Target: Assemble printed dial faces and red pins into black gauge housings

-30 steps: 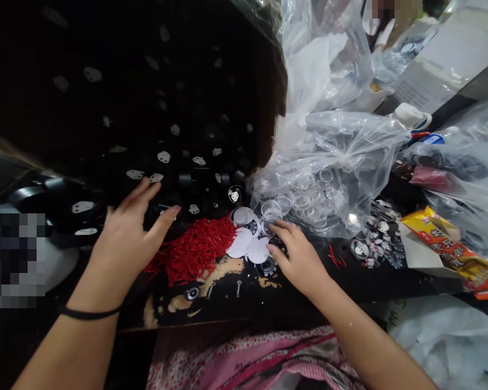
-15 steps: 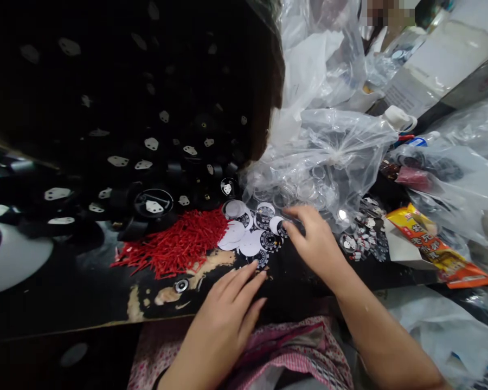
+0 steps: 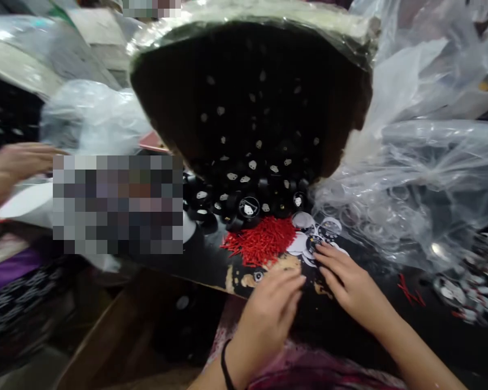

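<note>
My left hand (image 3: 268, 311) rests at the near edge of the black worktop (image 3: 390, 336), fingers together and bent down; I cannot see anything in it. My right hand (image 3: 345, 279) lies just right of it, fingers stretched toward several round white and black dial discs (image 3: 309, 238). A heap of small red pins (image 3: 262, 241) lies in front of my left hand. Behind the pins, black round housings (image 3: 248, 206) spill from a large dark sack (image 3: 248, 97).
A clear plastic bag of transparent rings (image 3: 410, 206) sits at the right, with more small dial parts (image 3: 467, 287) beyond it. Another person's hand (image 3: 8, 168) reaches in at the far left. A white bag (image 3: 93, 116) stands behind.
The view has swung left and pulled back, showing the whole sack. My right hand drew back toward me off the discs; my left hand stays by the table edge.
</note>
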The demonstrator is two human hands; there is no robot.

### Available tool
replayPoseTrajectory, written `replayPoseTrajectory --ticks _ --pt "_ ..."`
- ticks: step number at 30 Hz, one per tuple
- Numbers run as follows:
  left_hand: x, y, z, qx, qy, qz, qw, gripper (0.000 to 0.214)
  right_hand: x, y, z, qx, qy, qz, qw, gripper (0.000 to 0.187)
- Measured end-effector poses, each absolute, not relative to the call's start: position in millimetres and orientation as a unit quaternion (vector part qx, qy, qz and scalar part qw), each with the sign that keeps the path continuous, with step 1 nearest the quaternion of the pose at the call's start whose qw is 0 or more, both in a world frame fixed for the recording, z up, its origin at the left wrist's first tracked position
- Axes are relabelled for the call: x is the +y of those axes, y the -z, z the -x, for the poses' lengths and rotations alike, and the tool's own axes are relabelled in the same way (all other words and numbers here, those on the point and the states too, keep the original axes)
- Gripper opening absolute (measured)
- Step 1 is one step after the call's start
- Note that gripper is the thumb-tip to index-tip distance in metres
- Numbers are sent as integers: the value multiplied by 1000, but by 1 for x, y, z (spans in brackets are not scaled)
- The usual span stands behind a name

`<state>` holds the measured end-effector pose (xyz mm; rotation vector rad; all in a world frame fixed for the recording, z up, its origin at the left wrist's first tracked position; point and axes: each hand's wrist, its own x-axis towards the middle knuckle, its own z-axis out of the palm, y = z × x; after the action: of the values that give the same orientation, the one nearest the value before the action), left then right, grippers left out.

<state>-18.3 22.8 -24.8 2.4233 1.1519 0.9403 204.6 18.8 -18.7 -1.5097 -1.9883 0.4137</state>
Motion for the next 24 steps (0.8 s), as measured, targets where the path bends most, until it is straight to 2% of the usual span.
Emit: replayPoseTrajectory --ticks 5,11,20,24 --pt "81 12 70 544 -374 -751 35 28 21 21 -200 -726 -116 549 396 22" --pt "137 0 53 588 -308 -748 -5 44 15 32 -203 -722 -75 564 394 20" --pt "157 -4 52 591 -318 -741 13 47 11 33 -205 -695 -111 595 388 21" --pt "130 -23 47 536 -354 -766 34 50 11 13 -198 -607 -204 667 381 29"
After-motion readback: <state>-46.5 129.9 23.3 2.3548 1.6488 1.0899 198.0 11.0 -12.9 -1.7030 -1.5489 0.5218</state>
